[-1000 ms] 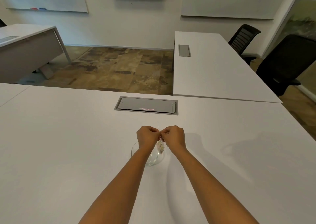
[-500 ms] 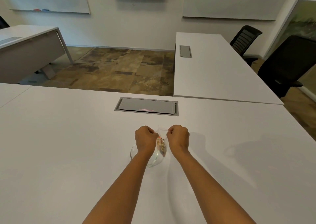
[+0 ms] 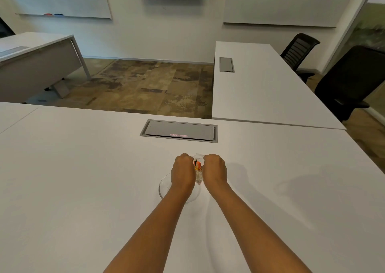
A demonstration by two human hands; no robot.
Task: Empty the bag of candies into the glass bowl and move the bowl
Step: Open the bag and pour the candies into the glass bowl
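Note:
A small clear bag of candies [image 3: 198,167], with orange and yellow pieces showing inside, hangs between my two fists above the white table. My left hand [image 3: 182,174] grips the bag's left side and my right hand [image 3: 215,171] grips its right side. Under my left wrist stands the glass bowl [image 3: 163,187], mostly hidden by my forearm; only its left rim and near edge show. The bag's lower end hangs over the bowl's right part.
A grey cable hatch [image 3: 179,130] is set into the table just beyond my hands. Another white table [image 3: 264,89] joins on the right, with two black chairs [image 3: 350,81] beside it. Floor lies beyond the table's far edge.
My fists have drawn slightly apart and the bag has spread wider between them, showing more of the candies. The bowl has stayed in place.

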